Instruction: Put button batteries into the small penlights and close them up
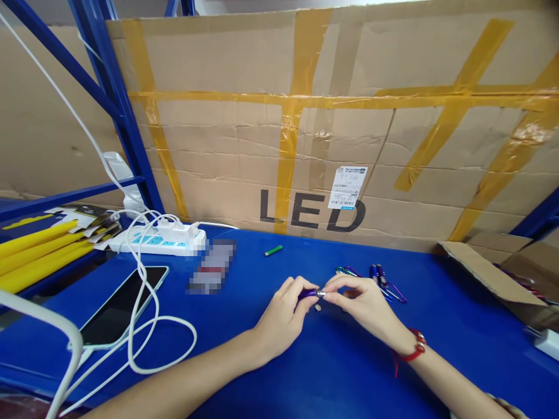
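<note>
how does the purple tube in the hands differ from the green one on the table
The purple tube is between the left hand and right hand; the green tube lies untouched on the blue table. The purple tube is partly covered, while the green tube is in full view. Both are small and slim.

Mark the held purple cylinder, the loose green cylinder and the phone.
Purple cylinder (307, 294), head view: on its exposed purple barrel.
Green cylinder (273, 251), head view: middle of its green side.
Phone (116, 311), head view: on its dark screen.
</note>
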Demonstrator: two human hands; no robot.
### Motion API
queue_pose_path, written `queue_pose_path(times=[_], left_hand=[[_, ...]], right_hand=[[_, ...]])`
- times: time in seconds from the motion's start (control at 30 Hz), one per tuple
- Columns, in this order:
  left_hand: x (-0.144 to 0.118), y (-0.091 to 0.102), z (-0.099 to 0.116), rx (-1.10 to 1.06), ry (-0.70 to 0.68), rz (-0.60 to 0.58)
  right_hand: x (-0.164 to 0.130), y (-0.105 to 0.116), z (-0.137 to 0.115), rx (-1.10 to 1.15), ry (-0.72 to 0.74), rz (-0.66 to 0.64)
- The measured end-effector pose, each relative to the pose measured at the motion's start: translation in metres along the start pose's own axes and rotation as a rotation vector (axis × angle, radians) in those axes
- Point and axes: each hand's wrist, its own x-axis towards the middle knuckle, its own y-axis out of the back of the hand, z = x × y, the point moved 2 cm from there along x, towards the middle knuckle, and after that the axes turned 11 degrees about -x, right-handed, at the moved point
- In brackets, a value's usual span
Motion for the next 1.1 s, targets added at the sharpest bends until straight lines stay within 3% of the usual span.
queue_pose_path(times=[0.27,0.5,0.73,0.93,1.1], left_hand=[[0.002,-0.002,-0.005,0.016,-0.003,-0.062],[-0.001,-0.001,-0.005,0.075,-0.054,-0.107],[-0.007,-0.002,-0.006,0.160,-0.137,-0.126],[-0.007,-0.004,-0.003,0.250,-0.263,-0.112],[-0.005,-0.002,-0.004,0.335,-0.300,-0.177]], right_hand=[[0.002,0.003,0.006,0.092,-0.042,-0.027],[0.003,0.002,0.005,0.151,-0.117,-0.194],[0.002,-0.006,0.007,0.309,-0.400,-0.332],[-0.001,-0.007,0.001,0.271,-0.412,-0.335],[-0.002,-0.009,0.006,0.192,-0.346,-0.338]])
